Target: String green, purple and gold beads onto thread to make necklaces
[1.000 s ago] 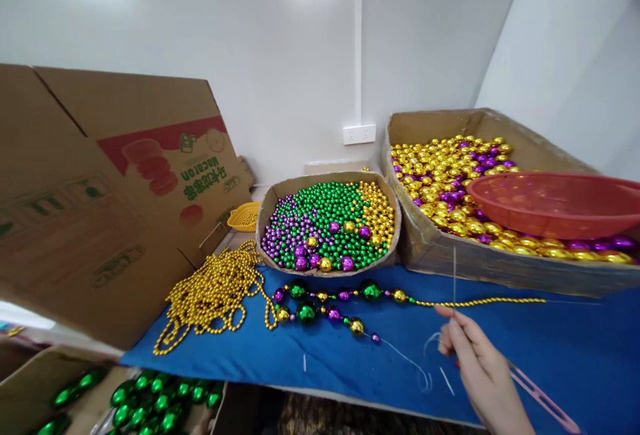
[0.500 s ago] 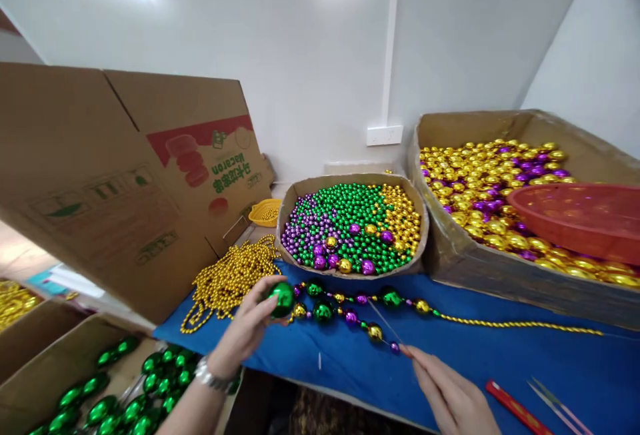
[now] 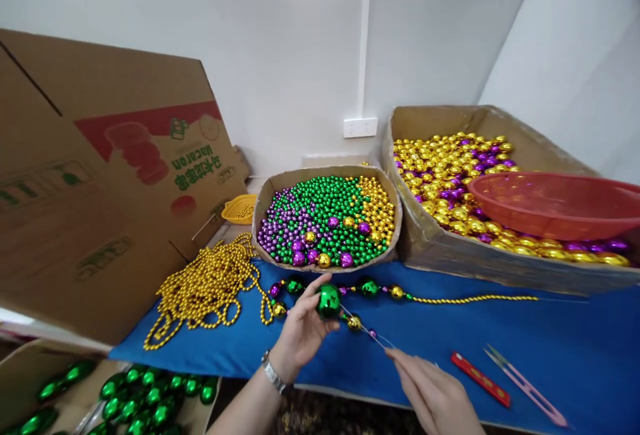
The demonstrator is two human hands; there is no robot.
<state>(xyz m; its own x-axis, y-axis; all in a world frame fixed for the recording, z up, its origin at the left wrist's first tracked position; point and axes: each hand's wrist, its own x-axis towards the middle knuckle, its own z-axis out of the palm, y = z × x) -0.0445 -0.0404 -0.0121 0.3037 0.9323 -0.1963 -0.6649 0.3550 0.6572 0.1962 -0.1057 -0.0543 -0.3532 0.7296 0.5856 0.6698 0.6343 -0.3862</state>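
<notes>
My left hand, wearing a silver watch, grips a large shiny green bead above the blue cloth. My right hand pinches a thin pale string, which runs up-left to the green bead; whether it passes through the bead I cannot tell. Beneath and behind the left hand lies a strand of green, gold and purple beads. Its right end continues as a twisted gold cord. A small purple bead hangs near the string, beside a gold bead.
Behind stands a carton of small mixed beads. A bigger carton holds gold and purple beads under a red basket. Gold bead chains lie left. Green beads fill a lower box. A red-handled tool and pink snips lie right.
My left hand has carried the green bead rightward, close to the string in my right hand. The view has shifted, so the cartons appear further left.
</notes>
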